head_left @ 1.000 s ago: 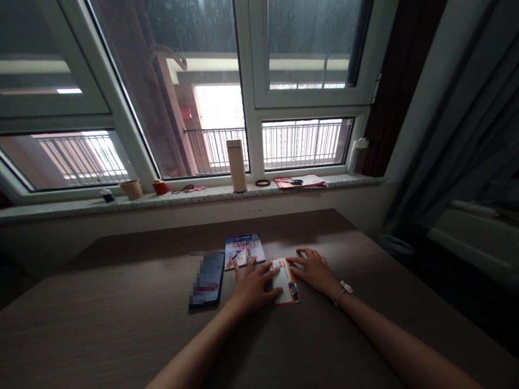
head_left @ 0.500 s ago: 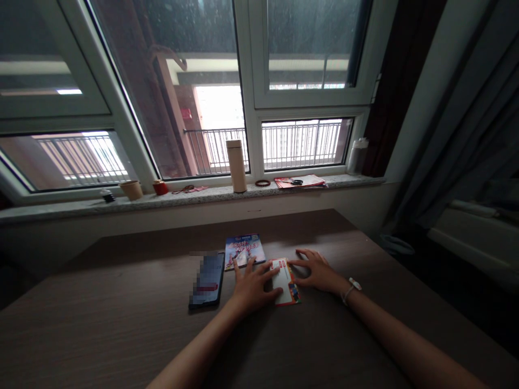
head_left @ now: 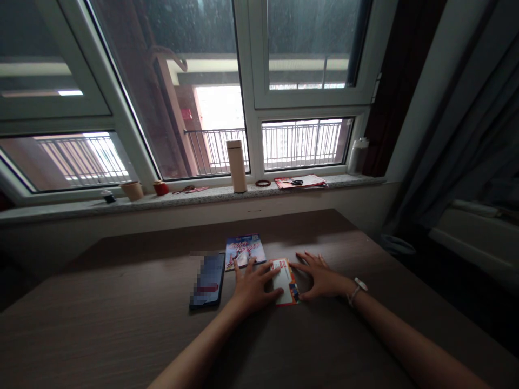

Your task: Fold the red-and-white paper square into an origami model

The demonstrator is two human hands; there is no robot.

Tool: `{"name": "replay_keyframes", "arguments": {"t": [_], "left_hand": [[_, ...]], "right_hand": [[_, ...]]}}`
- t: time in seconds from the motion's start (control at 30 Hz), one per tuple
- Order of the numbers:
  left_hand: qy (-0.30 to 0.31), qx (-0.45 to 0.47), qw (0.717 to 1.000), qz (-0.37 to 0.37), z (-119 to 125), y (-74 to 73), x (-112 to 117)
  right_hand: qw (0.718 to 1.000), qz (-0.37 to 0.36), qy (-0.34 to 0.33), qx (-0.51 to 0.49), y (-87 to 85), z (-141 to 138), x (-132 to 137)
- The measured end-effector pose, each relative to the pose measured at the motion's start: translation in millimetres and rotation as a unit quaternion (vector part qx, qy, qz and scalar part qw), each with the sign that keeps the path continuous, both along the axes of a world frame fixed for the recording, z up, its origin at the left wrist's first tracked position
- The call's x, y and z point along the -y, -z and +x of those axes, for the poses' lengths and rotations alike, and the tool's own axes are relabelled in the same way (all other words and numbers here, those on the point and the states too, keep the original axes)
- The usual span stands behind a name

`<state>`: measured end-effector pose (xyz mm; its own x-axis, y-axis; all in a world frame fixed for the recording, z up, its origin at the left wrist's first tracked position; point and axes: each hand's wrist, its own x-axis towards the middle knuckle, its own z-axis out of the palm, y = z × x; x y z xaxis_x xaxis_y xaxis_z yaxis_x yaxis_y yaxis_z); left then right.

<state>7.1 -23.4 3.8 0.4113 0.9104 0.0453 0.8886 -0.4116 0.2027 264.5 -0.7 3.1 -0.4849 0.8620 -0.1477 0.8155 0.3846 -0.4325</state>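
A small white card or leaflet [head_left: 285, 284] with a red and multicoloured border lies flat on the brown table [head_left: 121, 324]. My left hand [head_left: 252, 289] rests open at its left side, with the thumb and a finger on the card and other fingers spread toward a blue printed booklet [head_left: 244, 247]. At the card's right edge, my right hand [head_left: 320, 278] is open, fingers spread, thumb and index fingertips at the edge. A bracelet circles the right wrist. Left of my left hand lies a dark smartphone [head_left: 208, 281], its screen partly blurred out.
On the windowsill stand a beige thermos [head_left: 237, 166], a paper cup [head_left: 132, 190], a red spool-like item [head_left: 160, 187] and a pale bottle [head_left: 358, 155]. Scissors [head_left: 297, 182] lie on red papers [head_left: 314, 180] beside a bead bracelet [head_left: 263, 183]. A grey curtain [head_left: 458, 124] hangs at right.
My right thumb has slid down along the card's right edge toward its lower corner, and the wrist has shifted slightly right. My left hand and the card stay almost in place.
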Motion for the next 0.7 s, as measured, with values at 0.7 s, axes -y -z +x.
{"name": "replay_keyframes", "arguments": {"t": [0.7], "left_hand": [[-0.004, 0.002, 1.0, -0.019, 2.0, -4.6, 2.5]], "right_hand": [[0.978, 0.123, 0.02, -0.167, 18.0, -0.4, -2.1]]}}
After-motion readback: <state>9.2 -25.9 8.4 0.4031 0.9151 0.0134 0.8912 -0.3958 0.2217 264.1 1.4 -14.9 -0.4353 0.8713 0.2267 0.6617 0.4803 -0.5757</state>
